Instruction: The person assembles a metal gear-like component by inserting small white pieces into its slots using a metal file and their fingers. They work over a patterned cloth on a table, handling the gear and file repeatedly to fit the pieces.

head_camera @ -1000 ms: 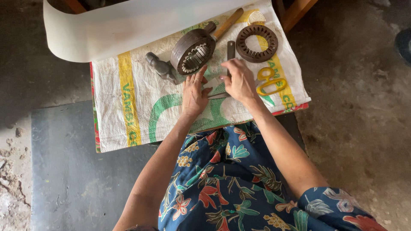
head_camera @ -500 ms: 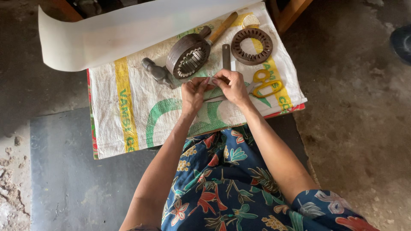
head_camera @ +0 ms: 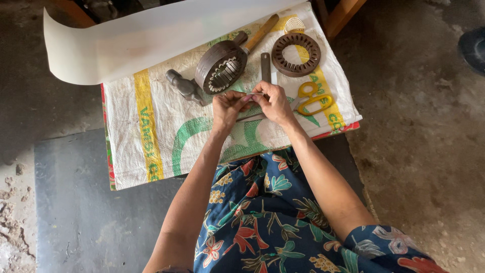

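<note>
Hands meet over the middle of the counter (head_camera: 151, 167), which is covered by a white woven sack with yellow and green print. Your left hand (head_camera: 227, 108) and your right hand (head_camera: 275, 103) are drawn close together, fingertips nearly touching, and between them they pinch a small pale strip (head_camera: 254, 94) held just above the sack. Each grip is closed on that strip, thumbs and forefingers pressed to it; what the strip is made of you cannot tell from here.

Just beyond your left hand stands a dark round stator core (head_camera: 221, 67) tilted on its edge, its toothed inner ring facing you. A wooden-handled hammer (head_camera: 260, 33) lies behind it, handle pointing up and to the right. To the left of the core sits a small grey metal piece (head_camera: 184, 87). Farther right, a flat toothed ring (head_camera: 296, 54) lies on the sack, well apart from your hands. A narrow dark metal bar (head_camera: 265, 66) lies between the core and the ring, just above your right hand. Yellow-handled scissors (head_camera: 313, 98) rest just beside your right wrist. A long sheet of pale paper (head_camera: 151, 35) curls across the far edge of the counter.
</note>
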